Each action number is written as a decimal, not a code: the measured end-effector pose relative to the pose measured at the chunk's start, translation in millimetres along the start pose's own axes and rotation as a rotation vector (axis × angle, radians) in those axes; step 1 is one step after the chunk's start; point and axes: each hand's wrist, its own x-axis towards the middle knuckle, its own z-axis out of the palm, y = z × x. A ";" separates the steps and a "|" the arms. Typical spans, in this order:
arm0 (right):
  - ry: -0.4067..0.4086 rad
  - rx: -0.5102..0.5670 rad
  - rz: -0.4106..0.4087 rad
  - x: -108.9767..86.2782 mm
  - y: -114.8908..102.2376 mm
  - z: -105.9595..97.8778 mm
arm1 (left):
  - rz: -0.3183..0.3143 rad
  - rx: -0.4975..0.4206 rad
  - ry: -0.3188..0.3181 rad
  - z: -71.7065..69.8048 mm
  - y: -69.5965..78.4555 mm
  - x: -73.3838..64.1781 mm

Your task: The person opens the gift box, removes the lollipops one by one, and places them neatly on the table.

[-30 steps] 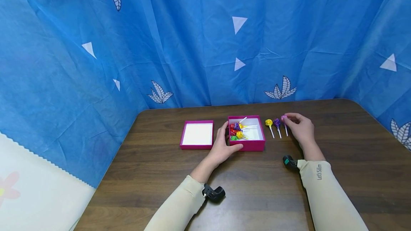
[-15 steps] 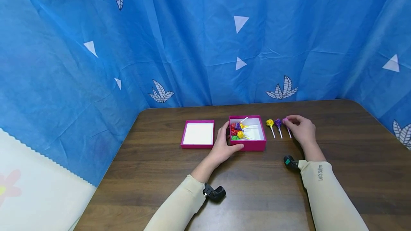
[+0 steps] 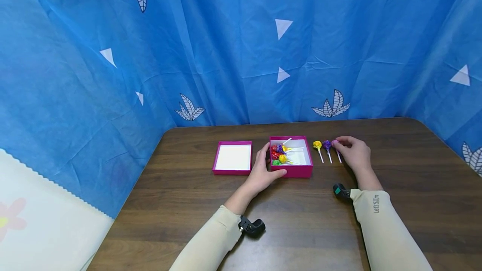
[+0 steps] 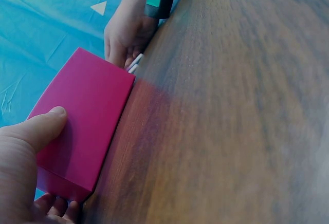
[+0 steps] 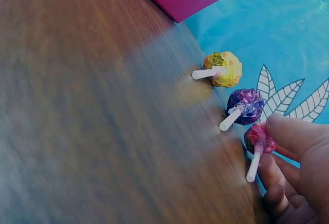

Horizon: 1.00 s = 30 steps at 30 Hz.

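My left hand (image 3: pixel 263 172) grips the near left corner of a magenta box (image 3: pixel 297 172), its thumb flat on the front wall and its fingers along the left side. Inside the box lie several lollipops (image 3: pixel 280 154) in red, purple, yellow and green wrappers, their white sticks pointing right. My right hand (image 3: pixel 354 152) pinches a pink lollipop (image 5: pixel 259 141) by its wrapped head between thumb and fingers, low at the table. Just left of it lies a purple lollipop (image 5: pixel 245 107), and beyond that a yellow lollipop (image 5: pixel 224 70). All three sticks point toward me.
The magenta lid (image 3: pixel 232 172), white inside, lies open side up left of the box. All of this is on a dark wooden table (image 3: pixel 293 221). A blue curtain (image 3: pixel 226 53) with leaf and triangle prints hangs behind the table's far edge.
The pink lollipop has shifted slightly in my right hand, its stick now slanting more to the right beside the purple one. My left hand stays on the box.
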 end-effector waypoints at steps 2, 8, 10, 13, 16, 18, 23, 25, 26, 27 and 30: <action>0.000 0.006 0.001 -0.5 -0.9 -0.7 | -0.001 0.001 0.001 -0.2 0.6 0.0; 0.005 0.026 0.014 -1.2 -2.3 -1.2 | 0.004 0.006 0.001 -1.0 2.4 -0.2; 0.009 0.027 0.018 -1.3 -2.6 -1.2 | 0.004 0.005 0.000 -1.2 2.9 -0.3; 0.012 0.026 0.026 -1.4 -3.4 -1.5 | 0.005 0.000 -0.001 -1.3 3.6 -0.8; 0.018 0.028 0.033 -1.3 -4.4 -1.9 | 0.003 0.002 -0.003 -1.4 4.0 -1.0; 0.023 0.028 0.033 -1.2 -4.6 -2.2 | 0.007 0.001 0.001 -1.3 3.9 -1.3; 0.054 0.027 0.024 0.4 -3.8 -2.5 | 0.009 0.004 0.003 -1.1 4.0 -0.8; 0.068 0.031 0.020 1.1 -3.3 -2.4 | 0.006 0.004 0.001 -1.1 4.4 -0.8; 0.074 0.033 0.019 1.1 -3.5 -2.4 | 0.005 0.003 0.000 -1.2 4.4 -1.0; 0.077 0.034 0.018 1.1 -3.4 -2.3 | 0.004 0.000 0.000 -1.2 4.7 -1.2; 0.084 0.037 0.013 1.3 -3.9 -2.2 | -0.003 0.000 0.001 -1.3 4.4 -1.5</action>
